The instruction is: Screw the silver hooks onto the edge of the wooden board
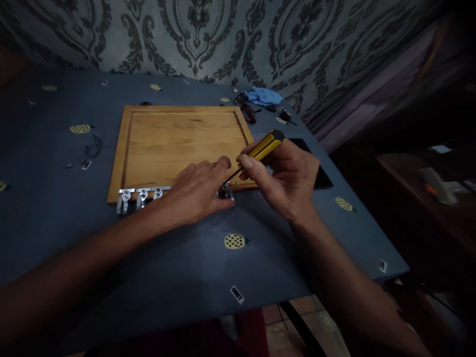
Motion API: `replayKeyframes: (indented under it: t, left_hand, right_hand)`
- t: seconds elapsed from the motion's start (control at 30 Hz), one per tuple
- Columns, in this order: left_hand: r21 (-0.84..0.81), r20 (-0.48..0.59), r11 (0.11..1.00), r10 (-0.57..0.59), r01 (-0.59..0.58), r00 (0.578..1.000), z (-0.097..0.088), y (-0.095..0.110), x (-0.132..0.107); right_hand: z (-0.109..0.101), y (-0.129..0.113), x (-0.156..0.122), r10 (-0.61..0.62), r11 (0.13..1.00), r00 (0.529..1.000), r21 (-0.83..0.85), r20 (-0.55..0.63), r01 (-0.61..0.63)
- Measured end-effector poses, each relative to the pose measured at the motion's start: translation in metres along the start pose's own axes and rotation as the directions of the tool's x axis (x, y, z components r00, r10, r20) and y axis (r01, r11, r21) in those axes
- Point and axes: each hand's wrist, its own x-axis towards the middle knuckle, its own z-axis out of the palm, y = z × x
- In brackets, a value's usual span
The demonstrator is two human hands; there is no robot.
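A light wooden board (182, 144) with a raised frame lies flat on the table. Along its near edge runs a silver metal hook rail (143, 190) with several hooks hanging over the side. My left hand (197, 191) lies across the rail's middle and grips it near the right end, thumb beside the last hook; it hides part of the rail. In my right hand (290, 173) is a yellow-and-black screwdriver (267, 144), held tilted. Its shaft slants down and left to the rail's right end, where the tip's exact contact is too small to make out.
The table (178, 263) has a blue pineapple-print cover. Sunglasses (247, 110), a blue cloth (264, 95) and a wristwatch (283, 114) lie behind the board. A dark flat panel (322, 176) is at the right, and a dark curved strip (94, 146) at the left. Patterned wallpaper stands behind.
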Motion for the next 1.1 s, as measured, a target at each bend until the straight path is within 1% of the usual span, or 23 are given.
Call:
replayKeyframes:
  t: [0.07,0.2,0.27,0.43,0.67,0.73,0.8,0.9,1.0,1.1]
  left_hand:
    - [0.008,-0.002,1.0,0.004,-0.004,1.0,0.0,0.0,0.0]
    - [0.0,0.006,1.0,0.0,0.0,1.0,-0.001,0.0,0.0]
    - [-0.022,0.018,1.0,-0.001,0.001,1.0,-0.002,0.001,-0.001]
    - [-0.071,0.041,0.997,-0.02,0.023,0.999,-0.008,0.0,-0.003]
    - [-0.116,-0.041,0.993,-0.007,0.003,0.999,-0.036,-0.017,-0.007]
    - [-0.131,-0.048,0.991,0.001,-0.007,0.999,-0.04,-0.019,-0.007]
    - [-0.149,-0.035,0.989,0.015,-0.02,0.999,-0.038,-0.018,-0.008]
    - [-0.156,-0.001,0.987,0.025,-0.025,1.0,-0.028,-0.01,-0.009]
    - [-0.123,-0.019,0.992,0.032,-0.034,0.999,-0.017,-0.003,-0.009]
    - [-0.106,-0.035,0.994,0.033,-0.037,0.999,-0.012,0.001,-0.009]
  right_hand:
    - [0.001,0.0,-0.001,0.009,1.0,0.999,0.012,-0.035,-0.009]
    - [0.003,-0.001,-0.002,0.033,0.998,0.985,0.058,-0.171,-0.023]
    - [0.002,-0.002,-0.001,0.043,0.998,0.976,0.064,-0.214,-0.03]
    - [0.001,-0.001,0.0,0.028,0.998,0.978,0.068,-0.207,-0.015]
    - [0.001,0.001,0.0,0.031,0.999,0.979,0.039,-0.202,-0.024]
    - [0.001,0.001,0.0,0.024,0.999,0.98,0.044,-0.2,-0.015]
    - [0.001,0.002,0.0,0.017,0.999,0.981,0.041,-0.194,-0.01]
    - [0.0,0.001,-0.001,0.022,1.0,0.984,0.006,-0.174,-0.021]
    - [0.0,0.0,-0.002,0.025,0.999,0.986,-0.022,-0.165,-0.029]
    - [0.0,0.0,-0.002,0.029,1.0,0.987,0.001,-0.157,-0.029]
